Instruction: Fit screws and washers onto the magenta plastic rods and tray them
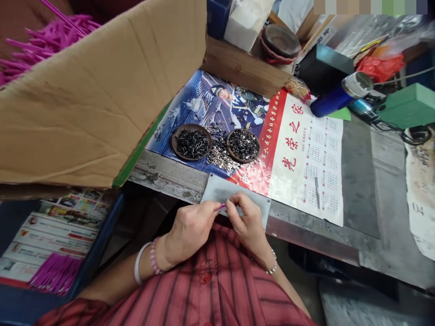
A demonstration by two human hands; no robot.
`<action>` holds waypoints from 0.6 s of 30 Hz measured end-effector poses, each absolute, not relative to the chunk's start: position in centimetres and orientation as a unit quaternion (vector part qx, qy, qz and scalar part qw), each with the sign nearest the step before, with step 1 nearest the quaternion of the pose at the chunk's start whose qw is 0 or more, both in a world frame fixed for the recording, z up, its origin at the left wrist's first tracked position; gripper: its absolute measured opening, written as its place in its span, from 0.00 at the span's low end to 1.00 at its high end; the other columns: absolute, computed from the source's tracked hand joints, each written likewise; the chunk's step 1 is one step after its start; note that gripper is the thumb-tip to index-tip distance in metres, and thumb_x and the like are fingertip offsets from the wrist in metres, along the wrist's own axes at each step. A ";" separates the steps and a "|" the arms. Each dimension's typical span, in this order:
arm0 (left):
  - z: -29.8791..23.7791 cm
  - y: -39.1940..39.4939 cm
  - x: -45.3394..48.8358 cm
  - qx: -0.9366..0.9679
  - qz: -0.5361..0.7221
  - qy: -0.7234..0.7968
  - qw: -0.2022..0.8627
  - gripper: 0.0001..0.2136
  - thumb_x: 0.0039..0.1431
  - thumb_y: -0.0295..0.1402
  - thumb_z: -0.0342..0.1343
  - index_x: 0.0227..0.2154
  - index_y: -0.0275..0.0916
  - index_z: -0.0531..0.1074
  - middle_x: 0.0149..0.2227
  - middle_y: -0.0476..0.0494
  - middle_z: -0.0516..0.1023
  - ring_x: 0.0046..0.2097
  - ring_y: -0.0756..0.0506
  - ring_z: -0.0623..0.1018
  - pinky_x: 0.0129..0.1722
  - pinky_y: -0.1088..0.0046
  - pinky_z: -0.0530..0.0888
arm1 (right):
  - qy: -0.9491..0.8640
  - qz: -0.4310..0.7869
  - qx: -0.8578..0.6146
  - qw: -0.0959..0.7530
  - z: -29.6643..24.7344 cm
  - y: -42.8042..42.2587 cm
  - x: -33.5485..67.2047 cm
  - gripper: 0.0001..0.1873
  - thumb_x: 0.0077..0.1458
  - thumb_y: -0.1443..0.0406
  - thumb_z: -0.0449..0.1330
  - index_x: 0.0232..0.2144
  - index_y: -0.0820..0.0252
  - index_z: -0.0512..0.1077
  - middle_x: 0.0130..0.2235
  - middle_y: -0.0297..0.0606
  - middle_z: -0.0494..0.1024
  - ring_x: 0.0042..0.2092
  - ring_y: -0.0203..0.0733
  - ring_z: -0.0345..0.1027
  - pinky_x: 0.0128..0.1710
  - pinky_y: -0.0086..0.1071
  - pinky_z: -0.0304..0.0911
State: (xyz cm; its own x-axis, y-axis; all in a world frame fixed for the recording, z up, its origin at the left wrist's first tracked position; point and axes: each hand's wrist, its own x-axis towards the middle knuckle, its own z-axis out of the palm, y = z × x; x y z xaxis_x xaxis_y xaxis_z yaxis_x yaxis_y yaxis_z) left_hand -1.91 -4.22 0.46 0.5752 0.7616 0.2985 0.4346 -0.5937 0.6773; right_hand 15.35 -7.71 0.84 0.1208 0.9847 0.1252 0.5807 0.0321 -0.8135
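**Left hand:** the person's left hand [190, 231] was clenched in a pinch, grasping a thin magenta plastic stick [222, 206] at the fingertips.
**Right hand:** the person's right hand [247, 219] was also pinching, its fingers closed on the same stick from the other side.
**Held item:** only a short bit of the stick showed between the 2 hands, held over the near edge of the bench, just above the person's lap.
**Under hands:** a flat grey metal plate [234, 194] lay just beyond the fingers, overhanging the scuffed grey metal bench edge [166, 176].
**Wrists:** a white bangle [137, 262] and a pink beaded bracelet [154, 256] were on the left, a silver bead bracelet [272, 263] on the right.
**Clothing:** red striped shirt [204, 280].
**Parts ahead:** 2 round brown shallow dishes [191, 142] stood side by side, both heaped with short black screws [243, 145]. Loose silver washers [219, 154] were spread between and below them.
**Bench cover:** a paper wall calendar with a blue naval picture and a white date panel [306, 154] lay under the dishes.
**Left side:** a brown cardboard box flap [84, 99] rose over the bench, with more magenta plastic sticks [44, 50] beyond it and another bunch [56, 274] lower down.
**Far right:** a blue metal thermos flask [340, 95] lay beside a green box [408, 106].
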 end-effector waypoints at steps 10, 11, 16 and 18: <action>0.3 -5.0 -3.7 0.800 0.284 0.384 0.363 0.06 0.70 0.27 0.50 0.44 0.37 0.72 0.36 0.43 0.84 0.34 0.45 0.84 0.34 0.73 0.76 | -0.569 0.351 -0.646 0.369 0.7 -7.7 14.2 0.15 0.65 0.60 0.55 0.26 0.57 0.66 0.25 0.31 0.71 0.27 0.37 0.65 0.30 0.29 0.61; 0.3 -5.0 -4.1 0.789 0.280 0.393 0.380 0.06 0.70 0.27 0.50 0.44 0.38 0.72 0.36 0.43 0.84 0.34 0.45 0.84 0.34 0.73 0.76 | -0.559 0.369 -0.643 0.371 0.6 -7.7 14.2 0.16 0.66 0.58 0.54 0.26 0.57 0.67 0.25 0.32 0.73 0.28 0.37 0.67 0.30 0.30 0.62; 0.2 -5.9 -7.2 0.689 0.286 0.466 0.476 0.07 0.70 0.29 0.47 0.42 0.40 0.70 0.32 0.48 0.81 0.31 0.49 0.81 0.31 0.75 0.73 | -0.551 0.398 -0.630 0.376 0.5 -7.8 13.8 0.16 0.66 0.55 0.54 0.32 0.58 0.72 0.27 0.34 0.77 0.30 0.40 0.74 0.31 0.29 0.67; -0.5 -6.6 -9.4 0.630 0.319 0.510 0.491 0.06 0.69 0.30 0.48 0.40 0.40 0.69 0.29 0.50 0.79 0.28 0.50 0.78 0.30 0.75 0.73 | -0.575 0.401 -0.618 0.356 0.4 -7.9 13.3 0.15 0.65 0.55 0.56 0.31 0.57 0.72 0.27 0.34 0.77 0.30 0.41 0.74 0.31 0.29 0.67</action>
State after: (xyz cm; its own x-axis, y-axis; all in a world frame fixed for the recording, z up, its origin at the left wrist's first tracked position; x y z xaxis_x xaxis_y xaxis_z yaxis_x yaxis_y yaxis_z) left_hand -9.41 -6.63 -0.46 0.2755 0.9562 -0.0993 0.3292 0.0032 0.9443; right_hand 13.33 -7.87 0.44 0.0172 0.9960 -0.0873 0.4251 -0.0863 -0.9010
